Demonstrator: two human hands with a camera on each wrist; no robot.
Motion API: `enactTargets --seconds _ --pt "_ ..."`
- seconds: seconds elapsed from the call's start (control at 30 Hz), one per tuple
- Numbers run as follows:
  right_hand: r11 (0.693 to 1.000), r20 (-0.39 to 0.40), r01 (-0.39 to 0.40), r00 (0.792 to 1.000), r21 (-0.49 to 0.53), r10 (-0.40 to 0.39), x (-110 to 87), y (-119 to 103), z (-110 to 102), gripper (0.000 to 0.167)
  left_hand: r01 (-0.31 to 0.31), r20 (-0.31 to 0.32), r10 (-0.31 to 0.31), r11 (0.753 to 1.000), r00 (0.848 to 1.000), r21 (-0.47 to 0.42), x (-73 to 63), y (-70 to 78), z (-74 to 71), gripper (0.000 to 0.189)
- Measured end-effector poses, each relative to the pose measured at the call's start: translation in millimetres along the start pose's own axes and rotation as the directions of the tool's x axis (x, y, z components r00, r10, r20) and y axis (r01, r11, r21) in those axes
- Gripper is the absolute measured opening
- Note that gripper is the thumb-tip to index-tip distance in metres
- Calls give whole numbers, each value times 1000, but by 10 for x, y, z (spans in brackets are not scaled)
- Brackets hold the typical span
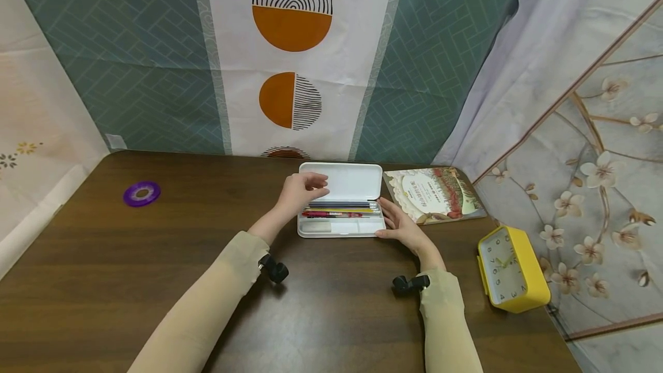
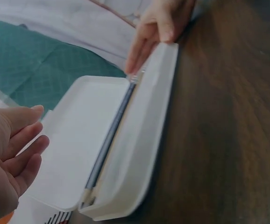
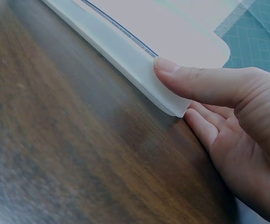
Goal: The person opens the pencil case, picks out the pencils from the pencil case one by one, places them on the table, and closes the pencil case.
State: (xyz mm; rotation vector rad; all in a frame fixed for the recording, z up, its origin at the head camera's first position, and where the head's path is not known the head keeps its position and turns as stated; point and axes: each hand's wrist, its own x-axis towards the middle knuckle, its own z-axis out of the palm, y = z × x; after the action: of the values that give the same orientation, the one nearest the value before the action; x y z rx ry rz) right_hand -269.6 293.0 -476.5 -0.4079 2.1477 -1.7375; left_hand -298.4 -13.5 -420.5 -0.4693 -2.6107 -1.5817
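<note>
A white pencil case (image 1: 365,227) lies on the table with its lid (image 1: 354,180) folded back. Inside are dark pencils (image 1: 339,205), a yellow pencil (image 1: 344,210), a red pen (image 1: 331,214) and a pale block like an eraser (image 1: 316,227). My left hand (image 1: 304,190) hovers at the left side of the lid, fingers loosely bent and holding nothing. At the case's right end, my right hand (image 1: 406,230) grips the wall; its thumb (image 3: 170,70) lies over the rim and the other fingers are against the outside, partly hidden.
A booklet (image 1: 435,194) lies right of the case, partly behind the right hand. Farther right a yellow alarm clock (image 1: 530,272) stands near the table edge. A purple ring-shaped roll (image 1: 136,201) lies far left on the brown table (image 1: 155,269). Cloth hangs behind.
</note>
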Motion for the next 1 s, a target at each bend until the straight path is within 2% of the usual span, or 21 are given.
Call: enactTargets --seconds 0.17,0.43,0.53,0.73,1.0 --pt "1000 0 4 1000 2 -4 1 4 2 98 -14 43 11 998 999 62 -3 -61 79 33" --pt "1000 -3 -3 1000 2 3 -1 2 3 98 -12 88 5 997 996 72 -17 -128 163 33" --pt "1000 0 -2 1000 2 2 -5 1 2 98 -15 100 5 995 995 101 -19 -152 187 32" --pt "1000 3 -2 1000 10 2 -12 0 -4 98 -51 134 29 985 991 167 -20 -170 221 33" --pt "1000 2 -8 1000 14 8 -11 -2 2 98 -66 136 39 978 990 197 -18 -182 243 27"
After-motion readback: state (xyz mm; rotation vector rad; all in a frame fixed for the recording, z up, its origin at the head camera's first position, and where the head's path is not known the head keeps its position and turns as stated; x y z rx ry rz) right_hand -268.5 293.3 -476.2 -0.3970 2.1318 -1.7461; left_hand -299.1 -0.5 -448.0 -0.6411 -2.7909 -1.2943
